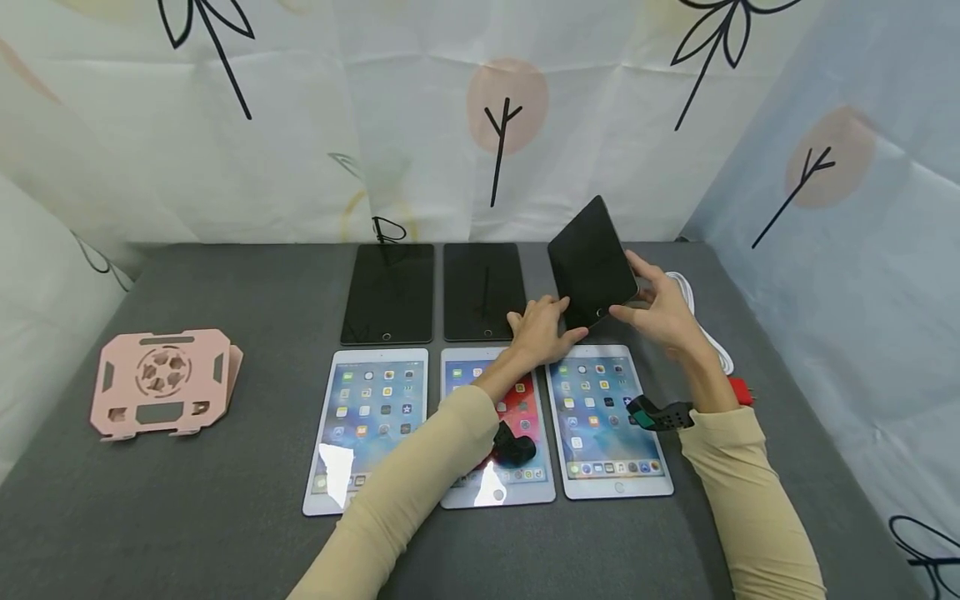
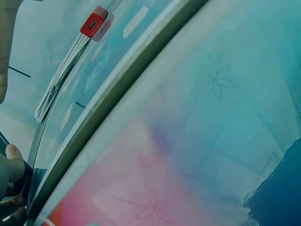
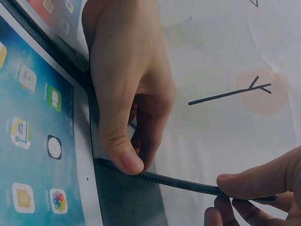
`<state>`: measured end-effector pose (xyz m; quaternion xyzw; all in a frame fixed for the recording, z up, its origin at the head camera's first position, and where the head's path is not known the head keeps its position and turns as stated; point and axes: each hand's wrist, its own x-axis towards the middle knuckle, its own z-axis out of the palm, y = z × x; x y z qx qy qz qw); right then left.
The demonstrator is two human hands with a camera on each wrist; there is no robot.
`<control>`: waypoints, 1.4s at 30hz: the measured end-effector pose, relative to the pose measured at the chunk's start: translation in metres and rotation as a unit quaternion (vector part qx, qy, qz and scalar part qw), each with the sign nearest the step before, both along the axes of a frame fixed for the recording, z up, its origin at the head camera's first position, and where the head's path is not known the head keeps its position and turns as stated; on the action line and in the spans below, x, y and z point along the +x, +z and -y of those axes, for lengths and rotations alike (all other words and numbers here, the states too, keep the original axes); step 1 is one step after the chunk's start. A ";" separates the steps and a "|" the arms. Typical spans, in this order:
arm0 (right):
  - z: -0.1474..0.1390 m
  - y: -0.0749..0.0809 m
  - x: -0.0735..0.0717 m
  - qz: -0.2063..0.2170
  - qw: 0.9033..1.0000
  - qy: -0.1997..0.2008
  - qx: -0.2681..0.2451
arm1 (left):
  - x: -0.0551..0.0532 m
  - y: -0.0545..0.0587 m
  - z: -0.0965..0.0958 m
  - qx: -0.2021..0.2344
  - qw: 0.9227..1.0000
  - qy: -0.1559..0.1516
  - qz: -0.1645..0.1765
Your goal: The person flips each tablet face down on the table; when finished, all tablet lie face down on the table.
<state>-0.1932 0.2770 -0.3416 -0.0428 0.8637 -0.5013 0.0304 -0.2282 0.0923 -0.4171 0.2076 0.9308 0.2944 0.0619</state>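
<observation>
A dark-screened black tablet (image 1: 588, 258) stands tilted at the back right, held between both hands. My left hand (image 1: 538, 335) pinches its lower left corner, the thumb along the bottom edge. My right hand (image 1: 663, 307) grips its lower right side, thumb on the front and fingers behind. From the right wrist the tablet's thin edge (image 3: 178, 182) shows, with thumbs and fingers of both hands on it. Under my left forearm lies a white tablet with a red and blue screen (image 1: 528, 408), partly hidden. A white tablet with a blue screen (image 1: 600, 417) lies below the hands.
Two more black tablets, one at left (image 1: 388, 292) and one in the middle (image 1: 483, 292), lie flat in the back row. Front left is another lit white tablet (image 1: 375, 417). A pink stand (image 1: 161, 379), a white cable (image 1: 708, 329) and a red charger (image 1: 741, 390) are on the grey table (image 1: 247, 508).
</observation>
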 end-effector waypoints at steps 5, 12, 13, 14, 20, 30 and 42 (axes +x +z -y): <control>0.006 0.002 0.001 -0.026 1.000 0.011 -0.005 | -0.001 0.001 0.003 0.005 1.000 -0.010 0.003; 0.011 0.000 0.001 -0.034 0.999 0.019 -0.015 | -0.004 0.002 0.011 0.007 0.999 -0.048 0.015; 0.012 -0.001 0.001 -0.035 0.999 0.020 -0.015 | -0.004 0.002 0.012 0.007 0.998 -0.055 0.016; 0.012 -0.001 0.000 -0.034 0.999 0.019 -0.014 | -0.005 0.002 0.013 0.009 0.998 -0.063 0.017; 0.014 0.000 0.000 -0.028 0.999 0.016 -0.007 | -0.011 0.004 0.024 0.064 0.992 -0.099 0.046; 0.023 0.002 -0.001 -0.036 0.999 0.031 -0.008 | -0.015 0.010 0.038 0.148 0.975 -0.130 0.105; 0.029 0.000 -0.003 -0.042 0.998 0.036 0.005 | -0.019 0.028 0.040 0.205 0.971 -0.086 0.091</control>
